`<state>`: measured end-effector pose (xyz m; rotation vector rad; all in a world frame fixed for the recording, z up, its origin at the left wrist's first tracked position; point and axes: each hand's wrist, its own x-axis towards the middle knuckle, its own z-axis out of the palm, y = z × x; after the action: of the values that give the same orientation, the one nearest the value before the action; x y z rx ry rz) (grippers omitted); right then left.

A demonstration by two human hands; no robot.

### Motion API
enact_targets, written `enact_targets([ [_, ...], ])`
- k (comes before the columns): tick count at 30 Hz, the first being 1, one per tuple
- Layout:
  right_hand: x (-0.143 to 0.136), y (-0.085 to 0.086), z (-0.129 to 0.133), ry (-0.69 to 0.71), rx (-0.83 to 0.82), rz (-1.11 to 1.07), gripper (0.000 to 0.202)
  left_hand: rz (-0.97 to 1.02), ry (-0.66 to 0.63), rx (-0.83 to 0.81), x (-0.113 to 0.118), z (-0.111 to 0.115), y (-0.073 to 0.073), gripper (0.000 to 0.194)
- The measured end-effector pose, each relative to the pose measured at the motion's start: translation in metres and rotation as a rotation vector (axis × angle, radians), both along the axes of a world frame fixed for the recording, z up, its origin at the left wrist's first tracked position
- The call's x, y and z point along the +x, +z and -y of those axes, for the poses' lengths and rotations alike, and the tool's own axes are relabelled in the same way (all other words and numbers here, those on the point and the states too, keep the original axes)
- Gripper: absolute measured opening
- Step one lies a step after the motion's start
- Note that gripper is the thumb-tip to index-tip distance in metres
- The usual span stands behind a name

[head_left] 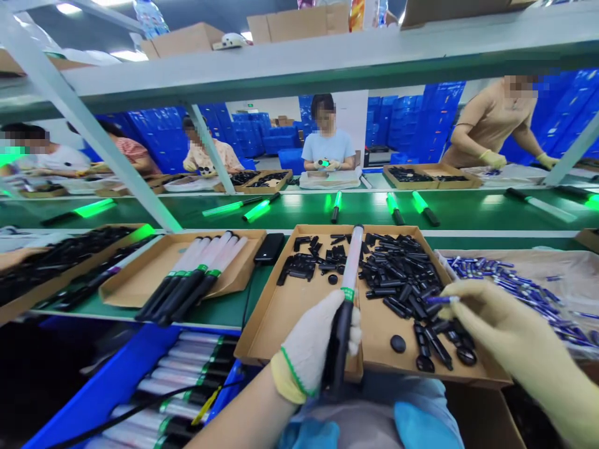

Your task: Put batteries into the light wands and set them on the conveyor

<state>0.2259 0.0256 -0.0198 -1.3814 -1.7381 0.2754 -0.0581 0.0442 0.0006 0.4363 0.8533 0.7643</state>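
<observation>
My left hand, in a white knit glove with green trim, is closed around the black handle of a light stick. The stick stands almost upright, its frosted tube and green band above my fingers. At the right, my right hand wears a pale yellow glove and pinches a thin purple cylinder, apart from the stick. Its exact kind is too small to tell. Both hands are over a cardboard tray of black plastic parts. Similar purple pieces fill a lined tray beside my right hand.
More light sticks lie in a cardboard tray at the left, near a black box. A blue bin below holds others. Beyond runs a green conveyor with several glowing sticks. Co-workers sit or stand opposite; a shelf beam crosses overhead.
</observation>
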Motion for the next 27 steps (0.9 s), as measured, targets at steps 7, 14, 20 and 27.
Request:
enact_targets([
  [7, -0.104, 0.004, 0.043, 0.349, 0.276, 0.162, 0.016, 0.143, 0.1, 0.02, 0.028, 0.014, -0.011, 0.036],
  [14, -0.117, 0.002, 0.05, 0.317, 0.34, 0.373, 0.03, 0.155, 0.21, 0.015, 0.032, 0.024, -0.009, 0.031],
  [20, -0.12, -0.002, 0.05, 0.288, 0.363, 0.309, 0.026, 0.368, 0.143, -0.043, 0.026, 0.025, -0.02, 0.03],
  [27, -0.113, 0.0, 0.047, 0.418, 0.361, 0.29, 0.025, 0.417, 0.249, -0.102, 0.025, 0.023, -0.027, 0.028],
])
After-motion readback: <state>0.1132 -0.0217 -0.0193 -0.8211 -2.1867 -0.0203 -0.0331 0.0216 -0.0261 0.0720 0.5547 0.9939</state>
